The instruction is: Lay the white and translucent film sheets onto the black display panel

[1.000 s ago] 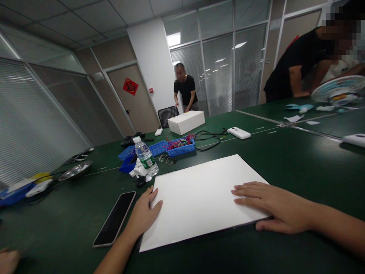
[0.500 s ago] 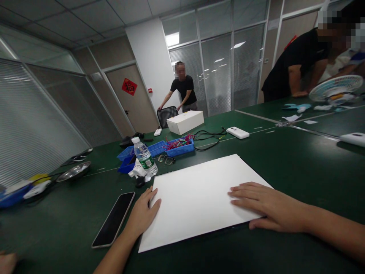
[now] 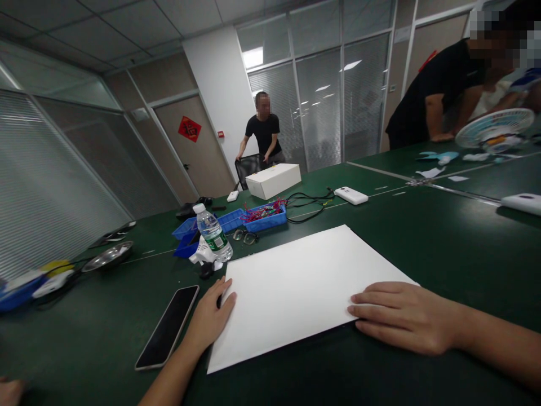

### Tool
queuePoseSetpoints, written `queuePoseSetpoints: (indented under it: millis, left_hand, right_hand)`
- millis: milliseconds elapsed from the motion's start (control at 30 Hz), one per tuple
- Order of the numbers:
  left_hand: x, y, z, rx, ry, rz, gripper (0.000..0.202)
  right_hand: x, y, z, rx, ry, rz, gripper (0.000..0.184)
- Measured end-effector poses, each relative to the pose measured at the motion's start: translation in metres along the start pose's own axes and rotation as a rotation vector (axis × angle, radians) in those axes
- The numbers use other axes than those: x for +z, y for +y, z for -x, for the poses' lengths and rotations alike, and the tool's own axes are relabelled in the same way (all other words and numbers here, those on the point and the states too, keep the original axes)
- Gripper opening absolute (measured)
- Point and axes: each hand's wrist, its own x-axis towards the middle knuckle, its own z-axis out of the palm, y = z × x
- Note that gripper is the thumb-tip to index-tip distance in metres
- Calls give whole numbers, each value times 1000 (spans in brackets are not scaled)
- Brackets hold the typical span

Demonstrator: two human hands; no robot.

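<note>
A flat white sheet point(image 3: 291, 296), perhaps a board or thick paper, lies in front of me. My left hand point(image 3: 213, 316) rests at its left edge, thumb on the surface and fingers spread apart from it. On the lower right corner lies my right hand point(image 3: 406, 318), palm down, its fingers stretched out to the left. Neither hand grips anything. Beside my left hand is a smartphone point(image 3: 168, 328) with a dark screen. Past the sheet's far left corner, a water bottle point(image 3: 213, 234) stands near a pair of glasses point(image 3: 245, 237).
Behind the bottle, a blue basket point(image 3: 266, 223) holds tangled wires. Further off on the green table point(image 3: 84, 338) are a white box point(image 3: 274, 181), a white device point(image 3: 351, 195), black cables point(image 3: 310, 197) and a metal dish point(image 3: 109, 257). Two people in black are across the table.
My right hand has slid down and slightly right, toward the sheet's near right corner. The left hand stays nearly in place. The far person has shifted slightly left at the chair.
</note>
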Motion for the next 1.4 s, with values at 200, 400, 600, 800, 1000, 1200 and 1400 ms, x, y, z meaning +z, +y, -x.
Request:
queuePoseSetpoints:
  millis: [200, 400, 600, 800, 1000, 1200, 1400]
  left_hand:
    - [-2, -1, 0, -51, 34, 152, 77]
    - [-2, -11, -4, -111, 36, 312, 74]
    - [-5, -20, -8, -72, 26, 306, 59]
    - [0, -17, -6, 41, 60, 252, 57]
    - [1, -13, -3, 92, 34, 177, 52]
    - [-4, -9, -2, 145, 65, 28, 46]
    - [-5, -3, 2, 179, 105, -67, 44]
  right_hand:
    - [0, -2, 1, -52, 71, 41, 31]
    - [-2, 1, 9, -65, 46, 107, 32]
    - [-8, 11, 23, -5, 71, 178, 34]
    - [-18, 17, 34, 43, 52, 211, 33]
    - [-23, 19, 42, 155, 86, 173, 35]
    - [-7, 23, 50, 224, 168, 127, 35]
    - [11, 26, 51, 365, 277, 142, 43]
